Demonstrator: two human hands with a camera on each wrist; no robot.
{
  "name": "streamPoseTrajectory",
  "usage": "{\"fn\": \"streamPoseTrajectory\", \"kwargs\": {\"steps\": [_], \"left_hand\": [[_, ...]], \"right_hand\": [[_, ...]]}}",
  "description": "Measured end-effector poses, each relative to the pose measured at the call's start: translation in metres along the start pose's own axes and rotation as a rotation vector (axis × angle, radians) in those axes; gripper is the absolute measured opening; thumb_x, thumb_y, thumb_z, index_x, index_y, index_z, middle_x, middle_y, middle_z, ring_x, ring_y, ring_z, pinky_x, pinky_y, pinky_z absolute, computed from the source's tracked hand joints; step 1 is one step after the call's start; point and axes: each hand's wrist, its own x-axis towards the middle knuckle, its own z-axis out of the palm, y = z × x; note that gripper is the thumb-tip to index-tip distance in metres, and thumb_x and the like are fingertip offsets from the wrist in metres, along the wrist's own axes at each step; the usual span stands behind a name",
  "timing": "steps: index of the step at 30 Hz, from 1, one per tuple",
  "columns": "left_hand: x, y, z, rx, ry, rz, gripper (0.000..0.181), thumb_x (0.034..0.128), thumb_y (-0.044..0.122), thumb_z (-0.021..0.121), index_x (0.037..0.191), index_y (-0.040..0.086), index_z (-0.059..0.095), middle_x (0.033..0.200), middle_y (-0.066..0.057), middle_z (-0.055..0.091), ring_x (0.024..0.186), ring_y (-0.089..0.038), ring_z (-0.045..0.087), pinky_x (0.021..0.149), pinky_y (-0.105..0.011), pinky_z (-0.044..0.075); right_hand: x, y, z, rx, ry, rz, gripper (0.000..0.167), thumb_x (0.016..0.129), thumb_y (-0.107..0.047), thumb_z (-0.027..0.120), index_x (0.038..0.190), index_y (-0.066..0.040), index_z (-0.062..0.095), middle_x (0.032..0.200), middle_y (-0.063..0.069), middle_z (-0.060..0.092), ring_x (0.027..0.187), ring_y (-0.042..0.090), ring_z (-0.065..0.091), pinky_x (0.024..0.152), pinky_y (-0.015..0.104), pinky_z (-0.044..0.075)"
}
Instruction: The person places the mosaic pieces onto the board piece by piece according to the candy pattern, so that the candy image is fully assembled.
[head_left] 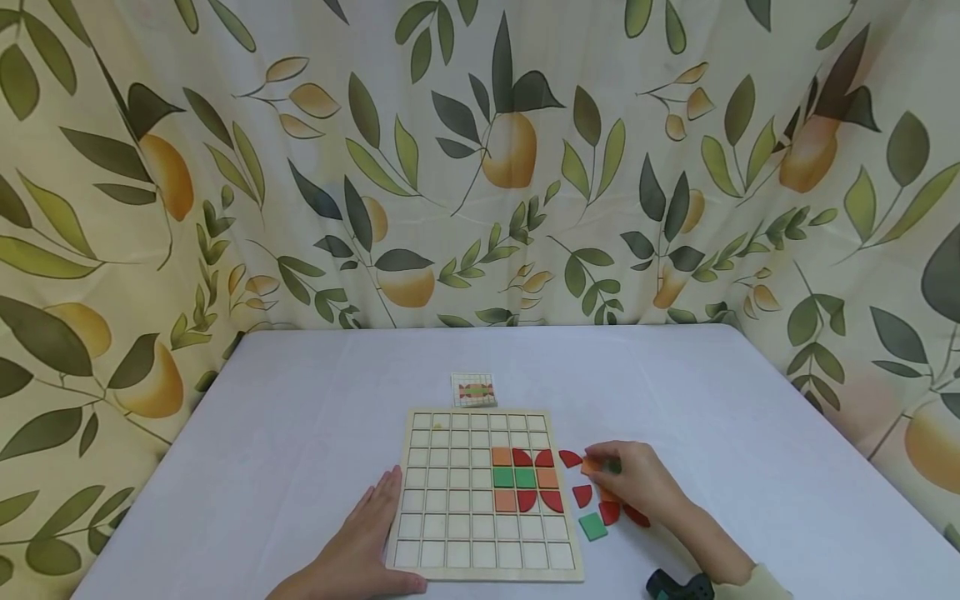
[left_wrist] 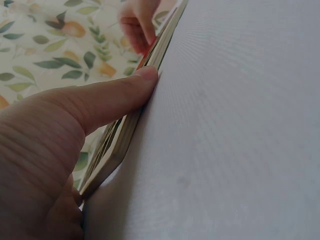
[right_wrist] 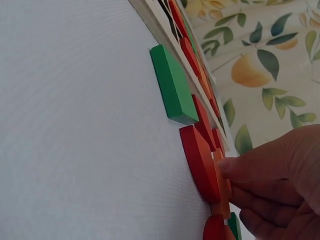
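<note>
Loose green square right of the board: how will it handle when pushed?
The green square looks stiff: straight, crisp edges. Lying flat on the table, it should probably slide rather than roll or tip. Small beside the board, so likely light.

Board point(head_left: 457, 527) on tbl point(head_left: 262, 417), card point(head_left: 474, 390) just behind; loose pcs point(head_left: 592, 527) to R, inset pcs point(head_left: 503, 477) in board's R half.

The right hand point(head_left: 637, 477) hides parts of the loose pieces right of the board point(head_left: 446, 527): the green one point(head_left: 613, 465) and the orange piece point(head_left: 591, 467) in its fingers show only partly. The far card point(head_left: 473, 390) is too small for its grid to be counted. The head view's bottom edge crops the left arm point(head_left: 294, 587) and black device point(head_left: 678, 587); the right wrist view's crops a red piece point(right_wrist: 214, 230).
</note>
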Motion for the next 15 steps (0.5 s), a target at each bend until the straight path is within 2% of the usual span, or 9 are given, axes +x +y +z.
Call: {"fn": "streamPoseTrajectory", "kwargs": {"steps": [9,15], "left_hand": [[0.000,0.000,-0.001,-0.007,0.000,0.012,0.131,0.0579,0.071,0.067,0.145,-0.004,0.004,0.151,-0.016,0.007,0.138,-0.028,0.003,0.098,-0.009,-0.014],[-0.001,0.001,-0.001,-0.011,0.010,0.037,0.130,0.0592,0.070,0.068,0.144,-0.006,0.005,0.151,-0.019,0.008,0.138,-0.031,0.005,0.098,-0.009,-0.014]], "right_hand": [[0.002,-0.007,-0.005,0.045,-0.002,0.017,0.032,0.074,-0.008,0.076,0.104,-0.001,0.069,0.100,0.008,0.066,0.095,0.026,0.057,0.070,0.030,0.054],[0.007,-0.023,-0.003,0.100,-0.007,-0.024,0.031,0.076,-0.007,0.075,0.106,-0.003,0.069,0.101,0.006,0.067,0.098,0.024,0.058,0.078,0.035,0.052]]}}
